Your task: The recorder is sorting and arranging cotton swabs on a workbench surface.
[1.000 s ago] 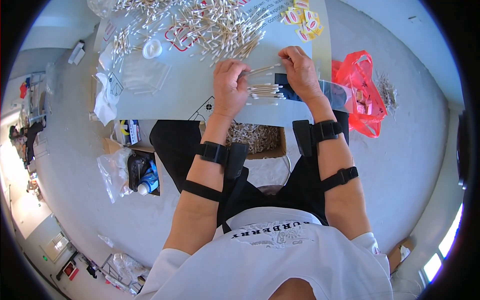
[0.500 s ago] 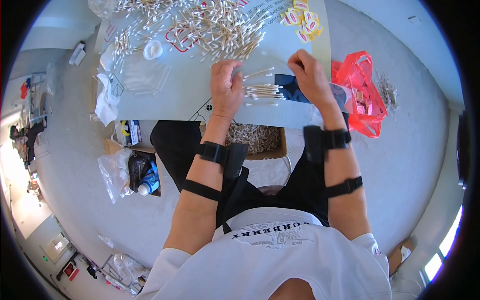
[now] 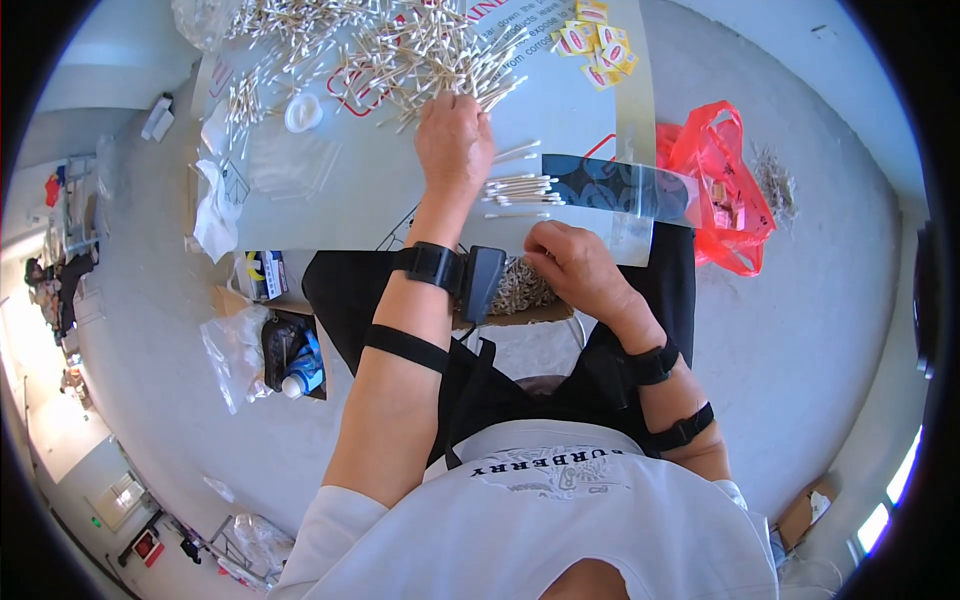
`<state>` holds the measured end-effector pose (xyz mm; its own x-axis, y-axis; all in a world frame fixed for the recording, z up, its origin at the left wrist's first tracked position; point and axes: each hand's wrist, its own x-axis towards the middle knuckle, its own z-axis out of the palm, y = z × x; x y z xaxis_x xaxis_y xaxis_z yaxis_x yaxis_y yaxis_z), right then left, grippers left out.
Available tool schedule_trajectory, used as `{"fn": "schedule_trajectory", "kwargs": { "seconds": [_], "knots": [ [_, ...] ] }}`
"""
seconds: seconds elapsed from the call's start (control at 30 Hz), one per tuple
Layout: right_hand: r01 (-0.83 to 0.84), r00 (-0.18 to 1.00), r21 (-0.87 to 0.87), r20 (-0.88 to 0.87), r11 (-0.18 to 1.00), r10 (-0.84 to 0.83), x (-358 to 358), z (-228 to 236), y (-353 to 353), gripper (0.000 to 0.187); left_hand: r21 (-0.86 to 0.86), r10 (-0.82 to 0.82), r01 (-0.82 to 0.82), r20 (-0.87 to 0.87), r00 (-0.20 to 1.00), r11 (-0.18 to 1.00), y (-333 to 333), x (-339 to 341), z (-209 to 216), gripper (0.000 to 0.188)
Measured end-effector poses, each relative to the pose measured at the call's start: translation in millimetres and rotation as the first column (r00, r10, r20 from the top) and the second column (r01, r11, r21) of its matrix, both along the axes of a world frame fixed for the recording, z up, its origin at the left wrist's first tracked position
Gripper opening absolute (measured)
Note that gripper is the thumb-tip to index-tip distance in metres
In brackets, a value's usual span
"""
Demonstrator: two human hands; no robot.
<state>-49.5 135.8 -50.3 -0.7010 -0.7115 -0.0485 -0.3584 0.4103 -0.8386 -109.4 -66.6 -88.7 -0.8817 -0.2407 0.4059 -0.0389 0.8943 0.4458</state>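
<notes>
My left hand is at the near edge of a big loose pile of cotton swabs. Its fingers are bent and together, with the tips hidden behind the knuckles. My right hand hangs just off the table's front edge, above a box of swabs below. Its fingers are curled in toward the thumb; anything between them is too small to make out. Between the hands a small row of cotton swabs lies side by side, overlapping the end of a dark, glossy printed strip.
Yellow packets lie at the table's far right. A red plastic bag hangs by the right edge. Clear bags, a round white lid and crumpled tissue are on the left. An open box with a blue bottle stands below left.
My left hand has moved from beside the small row of swabs up to the pile. My right hand has drawn back from the dark strip to below the table's front edge.
</notes>
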Motion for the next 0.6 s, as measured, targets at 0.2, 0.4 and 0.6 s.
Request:
{"fn": "schedule_trajectory", "kwargs": {
  "seconds": [0.2, 0.4, 0.6],
  "knots": [
    [-0.002, 1.000, -0.005, -0.011, 1.000, 0.002, 1.4, -7.4, -3.8, 0.008, 0.039, 0.118, -0.117, -0.025, 0.993, 0.992, -30.1, -19.6, -6.2, 0.007],
    [0.025, 1.000, -0.021, 0.002, 0.999, -0.025, 2.9, -6.1, -7.0, 0.005, 0.087, 0.122, -0.121, -0.006, 0.992, 0.989, -61.7, -28.4, -5.0, 0.006],
    [0.049, 0.999, -0.020, -0.008, 0.999, -0.049, 2.6, -10.8, -1.9, 0.004, 0.144, -0.064, 0.053, 0.071, 0.995, 0.988, -43.3, -19.4, 11.3, 0.009]
  ]
}}
